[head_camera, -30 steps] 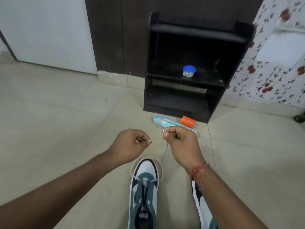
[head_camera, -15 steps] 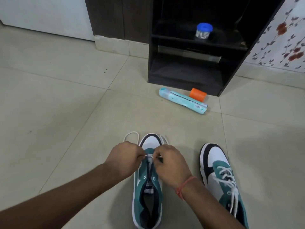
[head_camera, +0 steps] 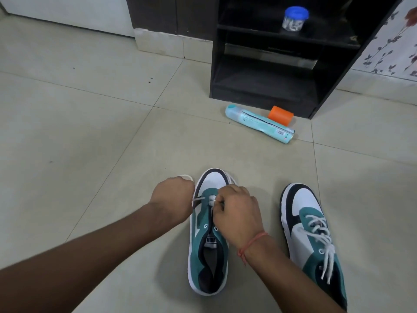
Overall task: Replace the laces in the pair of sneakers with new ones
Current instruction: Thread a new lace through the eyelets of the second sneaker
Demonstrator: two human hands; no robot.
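Note:
Two teal, white and black sneakers stand on the tiled floor. The left sneaker (head_camera: pixel 208 251) has a white lace (head_camera: pixel 198 199) threaded only through its lowest eyelets near the toe. My left hand (head_camera: pixel 173 196) pinches the lace's left strand beside the shoe. My right hand (head_camera: pixel 235 211) lies over the tongue and pinches the lace at the lowest eyelets. A loop of lace (head_camera: pixel 186 176) lies on the floor beyond my left hand. The right sneaker (head_camera: pixel 312 236) is fully laced in white and untouched.
A black shelf unit (head_camera: pixel 270 71) stands ahead, with a blue-lidded jar (head_camera: pixel 294 18) on its shelf. A pale blue tube (head_camera: pixel 259 124) and an orange cap (head_camera: pixel 281 115) lie on the floor in front of it. Floral wallpaper (head_camera: pixel 392 46) is at the right.
Both hands came down from chest height to the left sneaker's toe eyelets, drawing the lace in. The view tilted down, bringing the laced right sneaker fully into sight.

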